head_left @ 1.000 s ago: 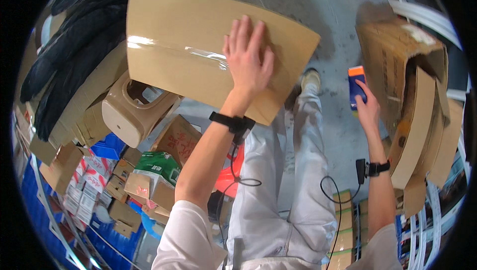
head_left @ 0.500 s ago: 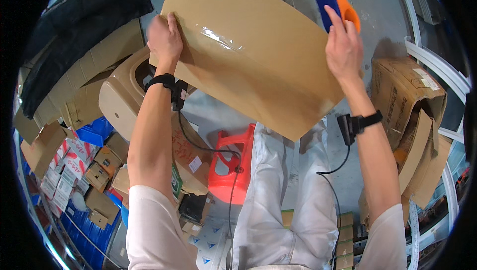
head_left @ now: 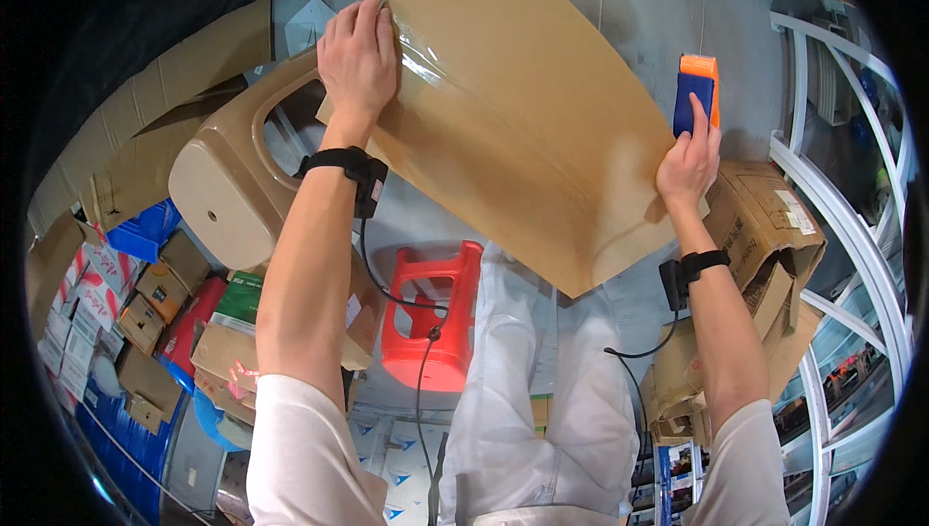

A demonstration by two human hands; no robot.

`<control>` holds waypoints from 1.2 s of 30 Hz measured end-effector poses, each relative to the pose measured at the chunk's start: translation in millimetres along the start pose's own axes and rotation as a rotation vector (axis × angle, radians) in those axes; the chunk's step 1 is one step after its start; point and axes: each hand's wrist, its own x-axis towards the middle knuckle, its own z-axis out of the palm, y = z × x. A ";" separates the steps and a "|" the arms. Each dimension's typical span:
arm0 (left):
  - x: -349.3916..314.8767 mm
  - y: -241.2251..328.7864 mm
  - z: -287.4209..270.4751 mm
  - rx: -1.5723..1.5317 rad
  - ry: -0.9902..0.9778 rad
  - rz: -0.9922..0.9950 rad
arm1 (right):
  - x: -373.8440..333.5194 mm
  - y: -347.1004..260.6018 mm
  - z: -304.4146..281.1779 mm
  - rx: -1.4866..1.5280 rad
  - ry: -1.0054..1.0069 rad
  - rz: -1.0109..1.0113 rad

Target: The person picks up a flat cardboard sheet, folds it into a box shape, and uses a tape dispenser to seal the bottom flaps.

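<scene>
A large brown cardboard box (head_left: 523, 129) is held up tilted in front of me, a strip of shiny clear tape (head_left: 421, 57) on its left part. My left hand (head_left: 358, 61) grips the box's far-left edge beside the tape, fingers curled over the edge. At the box's right end, my right hand (head_left: 691, 163) is closed round an orange and dark-blue tape dispenser (head_left: 695, 105), its index finger stretched along the blue side. Part of that hand lies against or close to the box edge; contact is unclear. Each wrist wears a black strap with a small cabled device.
A beige plastic stool (head_left: 223, 187) stands at left, and a red stool (head_left: 431, 361) is by my legs. Open cartons (head_left: 764, 207) and white metal racking (head_left: 861, 226) flank the right. Small boxes (head_left: 92, 332) and a blue bin (head_left: 145, 231) fill the lower left.
The box has shifted a little to the right in the view. My left hand has moved right and up with it, and my right hand with the dispenser is lower and farther right.
</scene>
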 end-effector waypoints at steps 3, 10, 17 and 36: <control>-15.5 25.4 10.0 0.173 0.116 0.034 | 4.2 5.4 0.6 -0.023 0.022 -0.016; -226.2 228.0 -16.7 -0.639 -0.570 -0.002 | 1.7 2.6 6.2 -0.028 0.020 -0.032; -197.2 189.2 -7.2 -0.417 0.074 -0.879 | 9.0 16.2 -3.7 -0.021 -0.053 0.009; -53.3 222.6 45.7 0.032 -0.243 -0.342 | -37.3 43.3 -47.5 0.371 -0.517 0.298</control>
